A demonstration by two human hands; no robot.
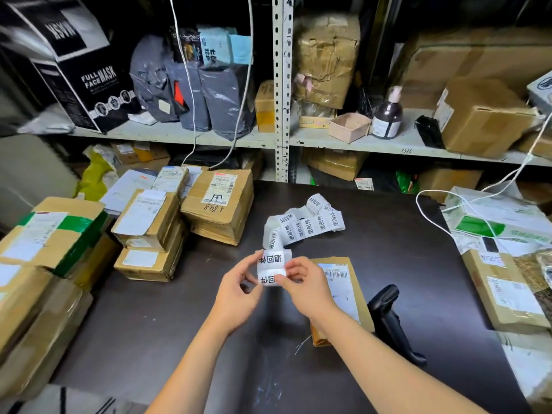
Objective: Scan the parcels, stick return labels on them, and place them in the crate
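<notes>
Holding the near end of the return-label strip (273,265) w/ both hands, above the dark table (179,309). Left hand (239,289) pinches the strip's left edge btwn thumb and fingers; right hand (301,286) pinches its lower right corner, fingers curled. Can't tell whether a label is lifting off the backing, since fingertips cover that spot. Strip is white w/ black printed characters, runs away from the hands across the table in a loose curl, far end rolled up. Flat brown parcel (343,282) lies on the table beneath the right wrist, barcode label up, partly hidden by the forearm. Black scanner (388,312) lies on the table just right of that parcel, neither hand on it. Left side of table: stacked cartons (146,216), and a thicker carton (218,201) w/ handwritten digits beside them. Right edge: brown box (504,291) w/ white label, white-green bag (493,222) behind it, white cable (466,204) looping over both. Behind: metal shelf (179,134) w/ grey poly bags (185,94), a pump bottle (387,115), and a black box (89,82) reading FULL FACE MASK.
</notes>
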